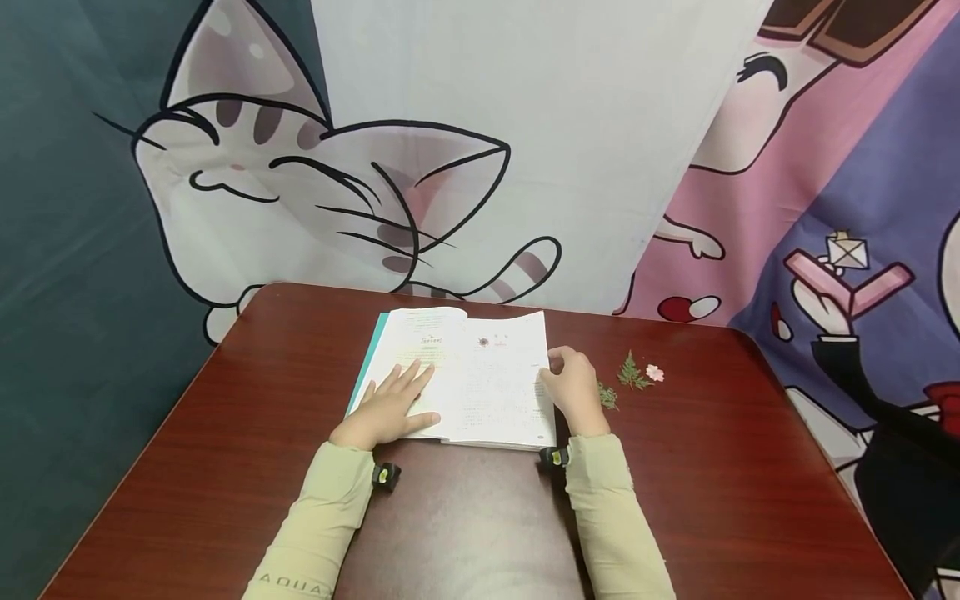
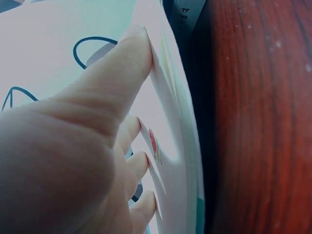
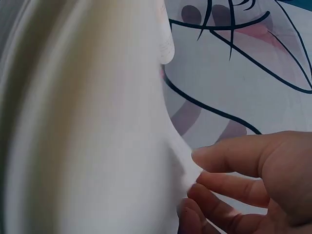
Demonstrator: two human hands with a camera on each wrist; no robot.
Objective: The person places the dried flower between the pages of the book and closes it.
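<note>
An open book with printed pages lies on the table. Spread across its left page is my left hand, fingers straight and pressing on the paper. In the left wrist view, the thumb rests near the book's lower edge. At the right page's outer edge is my right hand. The right wrist view shows its thumb and fingers pinching the edge of a lifted, bent page; part of the fingers is hidden behind the paper. Beside that hand lie green fern-like leaves and a small pink flower.
The reddish-brown wooden table has rounded far corners. Behind it hangs a cloth backdrop with a cartoon cat. A teal cover edge shows along the book's left side. Another small leaf lies by the right hand.
</note>
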